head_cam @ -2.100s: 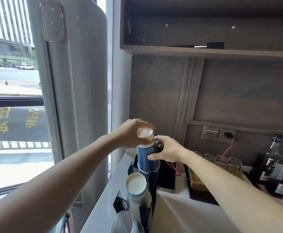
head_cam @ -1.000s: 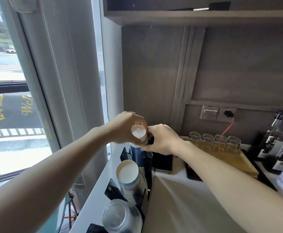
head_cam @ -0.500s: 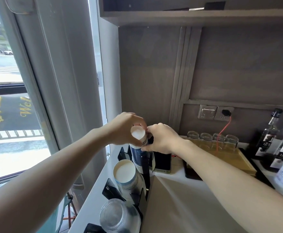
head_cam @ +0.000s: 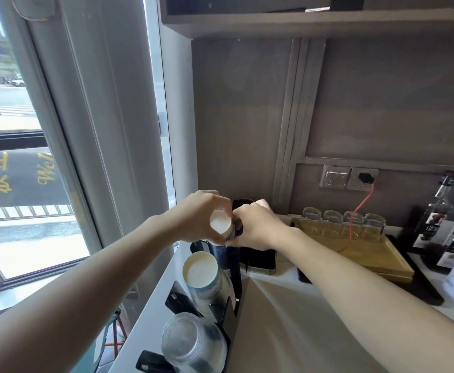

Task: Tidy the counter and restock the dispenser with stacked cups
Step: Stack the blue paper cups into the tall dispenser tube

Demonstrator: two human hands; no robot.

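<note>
A black cup dispenser (head_cam: pixel 234 281) stands at the counter's left edge with three slots. The far slot holds a dark blue cup stack (head_cam: pixel 219 253) whose white top rim (head_cam: pixel 220 225) shows between my hands. My left hand (head_cam: pixel 201 215) wraps the stack's top from the left. From the right, my right hand (head_cam: pixel 254 227) grips the same top. The middle slot carries a stack of white-rimmed paper cups (head_cam: pixel 201 273). In the near slot sit clear plastic cups (head_cam: pixel 192 343).
A phone (head_cam: pixel 260 261) on a red cable (head_cam: pixel 360 205) leans behind the dispenser. A wooden tray (head_cam: pixel 376 254) with several glasses (head_cam: pixel 343 218) sits to the right, dark bottles (head_cam: pixel 441 211) beyond it. A shelf (head_cam: pixel 314 21) hangs overhead; a window (head_cam: pixel 18 157) is left.
The blue cup stack has gone lower into the far slot, and both hands have closed in over its top. The view has tilted slightly.
</note>
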